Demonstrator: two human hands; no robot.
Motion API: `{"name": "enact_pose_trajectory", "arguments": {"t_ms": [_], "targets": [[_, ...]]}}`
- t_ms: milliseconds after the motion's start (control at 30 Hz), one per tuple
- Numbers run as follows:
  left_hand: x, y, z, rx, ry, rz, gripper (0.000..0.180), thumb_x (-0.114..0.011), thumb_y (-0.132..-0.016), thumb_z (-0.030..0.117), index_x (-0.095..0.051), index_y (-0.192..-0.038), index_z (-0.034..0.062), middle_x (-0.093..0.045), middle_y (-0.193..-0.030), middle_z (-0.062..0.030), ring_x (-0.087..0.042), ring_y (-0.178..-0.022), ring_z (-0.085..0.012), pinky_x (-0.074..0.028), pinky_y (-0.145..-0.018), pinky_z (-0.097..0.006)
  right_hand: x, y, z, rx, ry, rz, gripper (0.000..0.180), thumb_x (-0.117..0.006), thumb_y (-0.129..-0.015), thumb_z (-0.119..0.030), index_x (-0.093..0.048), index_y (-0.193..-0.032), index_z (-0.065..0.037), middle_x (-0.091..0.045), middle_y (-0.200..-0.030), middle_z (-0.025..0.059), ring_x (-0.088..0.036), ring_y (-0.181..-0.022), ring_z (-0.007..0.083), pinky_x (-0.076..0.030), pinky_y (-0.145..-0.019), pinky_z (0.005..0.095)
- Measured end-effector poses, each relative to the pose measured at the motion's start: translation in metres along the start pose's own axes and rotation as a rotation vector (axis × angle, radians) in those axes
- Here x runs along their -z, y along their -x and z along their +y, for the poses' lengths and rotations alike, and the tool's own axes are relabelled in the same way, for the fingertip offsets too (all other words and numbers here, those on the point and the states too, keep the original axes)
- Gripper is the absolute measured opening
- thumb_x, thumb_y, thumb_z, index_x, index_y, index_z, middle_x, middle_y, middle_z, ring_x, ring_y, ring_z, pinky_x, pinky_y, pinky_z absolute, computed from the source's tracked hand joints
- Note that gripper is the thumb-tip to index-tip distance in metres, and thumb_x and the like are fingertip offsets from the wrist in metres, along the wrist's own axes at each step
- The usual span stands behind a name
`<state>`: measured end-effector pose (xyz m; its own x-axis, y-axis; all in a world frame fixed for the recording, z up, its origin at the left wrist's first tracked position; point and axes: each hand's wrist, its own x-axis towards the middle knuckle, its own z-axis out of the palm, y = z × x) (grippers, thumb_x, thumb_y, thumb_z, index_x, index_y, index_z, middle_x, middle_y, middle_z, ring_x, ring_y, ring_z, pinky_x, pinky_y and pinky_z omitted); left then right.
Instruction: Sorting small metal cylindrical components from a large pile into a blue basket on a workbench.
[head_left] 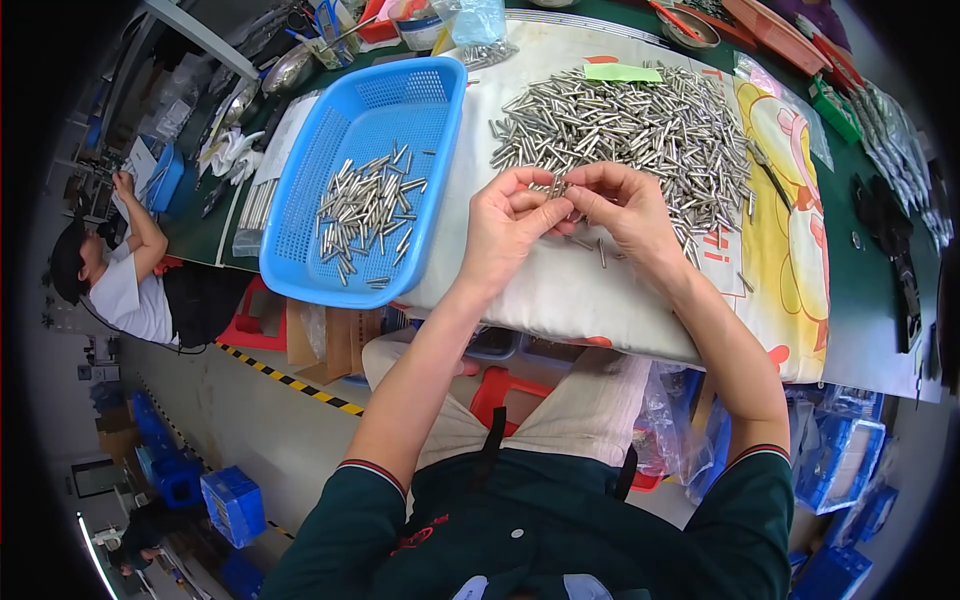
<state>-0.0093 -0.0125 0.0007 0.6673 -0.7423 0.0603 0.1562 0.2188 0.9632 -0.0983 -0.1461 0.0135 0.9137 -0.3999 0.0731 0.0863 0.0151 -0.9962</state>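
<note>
Where cloth (560, 290) covers the table, hands (565, 215) pinch pins (640, 125).

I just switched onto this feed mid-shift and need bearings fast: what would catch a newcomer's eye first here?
First, the big heap of small metal pins spread on the pale cloth just beyond both hands. The left hand and right hand meet at the heap's near edge, pinching a few pins between their fingertips. To the left sits a bright blue basket with a smaller scatter of pins inside.

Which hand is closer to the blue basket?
Left. The left hand is just right of the blue basket; the right hand is farther right, by the pile of metal pins.
</note>
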Motion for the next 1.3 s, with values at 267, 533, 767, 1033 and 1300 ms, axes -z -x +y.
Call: {"name": "enact_pose_trajectory", "arguments": {"t_ms": [267, 533, 767, 1033, 1300], "targets": [[-0.004, 0.003, 0.001, 0.006, -0.02, -0.047, 0.036, -0.064, -0.081, 0.002, -0.047, -0.112, -0.0024, -0.065, -0.079, -0.0126, -0.064, -0.069, -0.0154, -0.052, -0.063, -0.023, -0.001, 0.001, -0.005, 0.024, 0.098, 0.027, 0.035, -0.055, -0.089, -0.031, -0.064, -0.086, 0.003, -0.062, -0.069, 0.0052, -0.055, -0.061, 0.0094, -0.045, -0.057, 0.0241], [-0.001, 0.003, 0.008, 0.111, 0.016, -0.253, 0.047, -0.064, -0.08, 0.002, -0.044, -0.122, 0.0005, -0.065, -0.078, -0.0118, -0.064, -0.07, -0.0151, -0.052, -0.063, -0.025, 0.005, 0.003, -0.011, 0.237, 0.724, -0.154, 0.038, -0.047, -0.091, -0.035, -0.065, -0.077, -0.004, -0.06, -0.055, 0.006, -0.056, -0.05, 0.0213, -0.045, -0.052, 0.0322], [0.0, 0.002, 0.001, -0.156, -0.017, -0.189, 0.045, -0.062, -0.085, 0.026, -0.048, -0.119, 0.0018, -0.063, -0.096, -0.0132, -0.062, -0.088, -0.0203, -0.049, -0.076, -0.031, 0.011, 0.002, -0.01, -0.076, -0.178, -0.188, 0.043, -0.043, -0.094, -0.038, -0.051, -0.062, -0.011, -0.039, -0.05, -0.0053, -0.03, -0.046, 0.0046, -0.025, -0.043, 0.0231], [-0.024, -0.018, 0.01, -0.63, -0.611, -0.253, 0.03, -0.062, -0.081, 0.022, -0.063, -0.109, 0.0103, -0.047, -0.13, -0.0096, -0.035, -0.126, -0.0268, -0.029, -0.103, -0.04, 0.01, 0.008, -0.005, -0.607, -0.936, -0.302, 0.041, -0.034, -0.097, -0.036, -0.036, -0.06, -0.017, -0.02, -0.046, -0.0083, -0.016, -0.041, 0.0059, -0.015, -0.041, 0.0236], [-0.021, -0.027, 0.012, -0.44, -0.541, -0.338, 0.022, -0.064, -0.076, 0.009, -0.069, -0.097, 0.009, -0.057, -0.121, -0.0065, -0.036, -0.126, -0.0257, -0.029, -0.103, -0.04, 0.011, 0.003, 0.001, -0.652, -0.908, -0.351, 0.042, -0.027, -0.095, -0.023, -0.028, -0.054, -0.019, -0.021, -0.046, -0.0072, -0.019, -0.04, 0.0065, -0.015, -0.04, 0.0235]]}}
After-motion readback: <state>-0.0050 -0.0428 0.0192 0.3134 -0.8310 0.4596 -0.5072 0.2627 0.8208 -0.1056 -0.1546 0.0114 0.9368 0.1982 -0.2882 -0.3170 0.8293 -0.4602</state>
